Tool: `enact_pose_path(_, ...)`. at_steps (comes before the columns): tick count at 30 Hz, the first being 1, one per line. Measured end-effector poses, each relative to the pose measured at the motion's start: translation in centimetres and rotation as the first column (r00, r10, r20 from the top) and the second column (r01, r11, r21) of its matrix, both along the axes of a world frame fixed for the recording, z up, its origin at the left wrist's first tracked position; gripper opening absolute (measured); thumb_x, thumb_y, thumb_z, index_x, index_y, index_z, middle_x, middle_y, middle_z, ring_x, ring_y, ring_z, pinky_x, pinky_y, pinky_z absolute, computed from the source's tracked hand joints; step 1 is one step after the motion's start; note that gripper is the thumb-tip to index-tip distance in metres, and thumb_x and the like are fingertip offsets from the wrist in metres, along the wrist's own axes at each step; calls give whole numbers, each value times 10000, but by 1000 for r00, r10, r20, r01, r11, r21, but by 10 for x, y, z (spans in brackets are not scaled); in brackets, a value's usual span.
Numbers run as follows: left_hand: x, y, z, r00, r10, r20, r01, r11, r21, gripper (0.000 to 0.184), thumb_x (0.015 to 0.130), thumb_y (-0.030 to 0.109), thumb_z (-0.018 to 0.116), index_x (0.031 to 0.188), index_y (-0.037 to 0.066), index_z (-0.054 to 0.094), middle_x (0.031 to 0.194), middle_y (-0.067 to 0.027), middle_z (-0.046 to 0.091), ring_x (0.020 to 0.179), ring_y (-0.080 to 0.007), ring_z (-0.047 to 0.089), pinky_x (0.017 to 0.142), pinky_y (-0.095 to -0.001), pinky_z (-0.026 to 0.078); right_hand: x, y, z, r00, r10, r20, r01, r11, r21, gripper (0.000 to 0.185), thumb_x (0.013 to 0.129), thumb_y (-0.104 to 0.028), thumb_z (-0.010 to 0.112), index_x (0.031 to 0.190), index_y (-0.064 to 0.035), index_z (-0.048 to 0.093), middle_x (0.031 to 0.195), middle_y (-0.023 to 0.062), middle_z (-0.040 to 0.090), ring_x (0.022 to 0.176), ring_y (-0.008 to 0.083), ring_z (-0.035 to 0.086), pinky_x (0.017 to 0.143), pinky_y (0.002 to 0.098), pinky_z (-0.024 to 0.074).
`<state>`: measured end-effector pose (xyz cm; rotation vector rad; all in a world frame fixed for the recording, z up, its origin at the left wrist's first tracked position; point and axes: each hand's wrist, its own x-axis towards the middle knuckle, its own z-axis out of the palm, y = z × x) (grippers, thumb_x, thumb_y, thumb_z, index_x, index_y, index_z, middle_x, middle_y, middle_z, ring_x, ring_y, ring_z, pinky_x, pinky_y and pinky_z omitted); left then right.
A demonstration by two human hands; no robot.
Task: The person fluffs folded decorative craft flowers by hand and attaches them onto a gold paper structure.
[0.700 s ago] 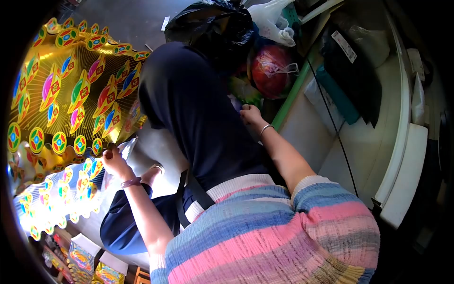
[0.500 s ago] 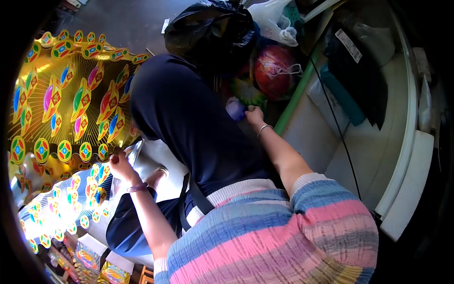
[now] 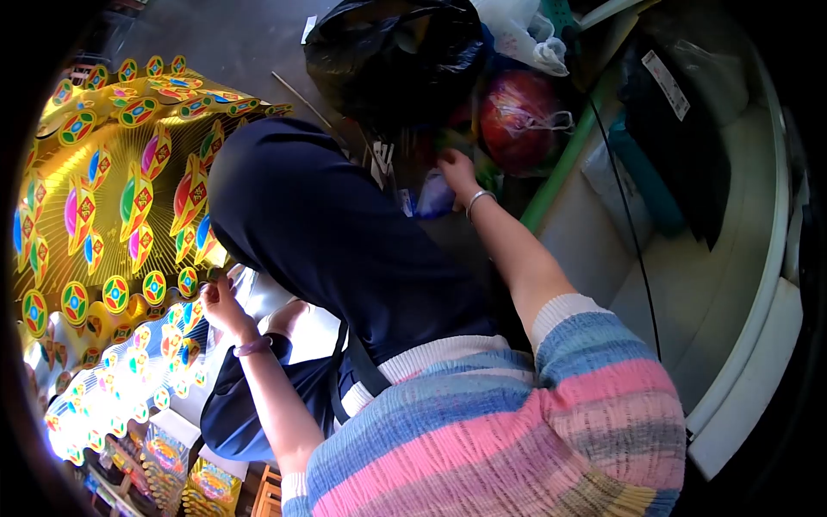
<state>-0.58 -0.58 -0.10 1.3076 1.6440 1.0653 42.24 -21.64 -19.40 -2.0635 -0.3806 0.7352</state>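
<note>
The gold decoration (image 3: 108,202) stands left of the black bag (image 3: 388,56); well below and left of the bag, the left hand (image 3: 222,302) is just beside its lower edge, fingers curled, whether gripping I cannot tell. Just below the bag, the right hand's (image 3: 459,177) fingers are bent near a violet-blue packet (image 3: 435,198), any hold hidden. A red ball (image 3: 517,116), then a green rail (image 3: 573,159), narrow the bag's right; grey floor (image 3: 233,43) spreads wider leftward.

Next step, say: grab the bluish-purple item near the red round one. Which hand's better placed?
Right, I'd say: the right hand is close beside the bluish-purple item. The left hand is by the gold decoration, across the dark trouser leg.
</note>
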Motion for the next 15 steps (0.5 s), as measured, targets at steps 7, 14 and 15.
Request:
enact_pose_path(7,-3,-1,3,997,-15,75,18,999,-48,122,831,134,652,853,34,585,780,-32,622,686,-113,600,623,-222,478,25,70,27,687,-265,-677,481,864,149,325,807,-63,581,1130,-30,562,969,97,579,873,212,547,797,347,481)
enact_pose_path(14,-10,1,2,997,-44,-59,42,998,-36,94,858,126,609,840,35,596,750,-11,604,652,-78,555,601,-193,451,49,51,6,825,484,290,-426,871,-244,252,810,-68,590,1058,-25,595,1041,81,581,979,213,531,814,338,475)
enact_pose_path(15,-4,-1,4,999,-22,-47,22,1000,-14,87,864,116,599,820,42,592,711,6,577,613,-67,517,564,-187,415,57,46,-19,941,296,162,-302,953,14,242,811,-77,593,1046,-20,605,1026,76,593,959,209,544,807,329,474)
